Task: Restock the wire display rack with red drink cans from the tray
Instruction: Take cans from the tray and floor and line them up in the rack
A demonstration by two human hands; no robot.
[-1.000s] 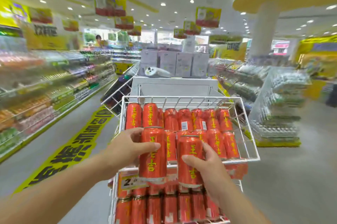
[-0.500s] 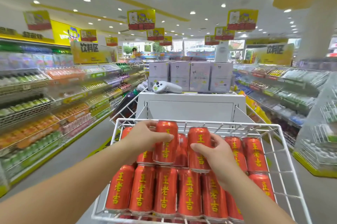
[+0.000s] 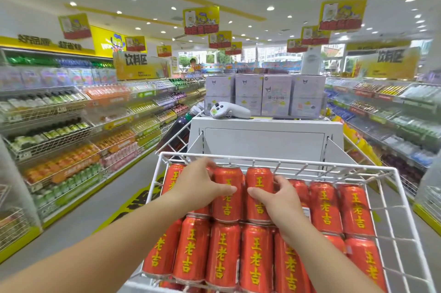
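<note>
- White wire rack (image 3: 238,158), top basket: full of upright red cans w/ yellow characters, packed touching side by side.
- Front row of cans (image 3: 224,252) runs across the near edge; the next row (image 3: 325,206) stands just behind and higher in view.
- More red cans show below the basket at bottom edge; can't tell what they sit in.
- L hand (image 3: 200,187): grasping a can (image 3: 226,199) in the back part of the basket, thumb across its front, fingers wrapped round the left and back. Can is upright, top near the back rim.
- R hand (image 3: 284,199): grasping the neighbouring can (image 3: 259,195), thumb on its front, fingers curled round the right side. Also upright, touching the L-hand can.
- Both held cans have their bases level w/ the tops of the front row; can't tell if they rest on anything.
- Both forearms bare, reaching fwd from bottom of view, converging on basket centre.
- Behind the rack: white display unit (image 3: 265,142) w/ lilac cartons (image 3: 276,94) in a row on top and a grey handheld controller (image 3: 226,110) lying just in front of them.
- L aisle shelving (image 3: 71,125): wire shelves of bottles and drinks, green, orange, pink.
- R aisle shelving (image 3: 393,113): more packed drinks, blurred.
- Yellow and red signs (image 3: 201,20) hang from the ceiling.
</note>
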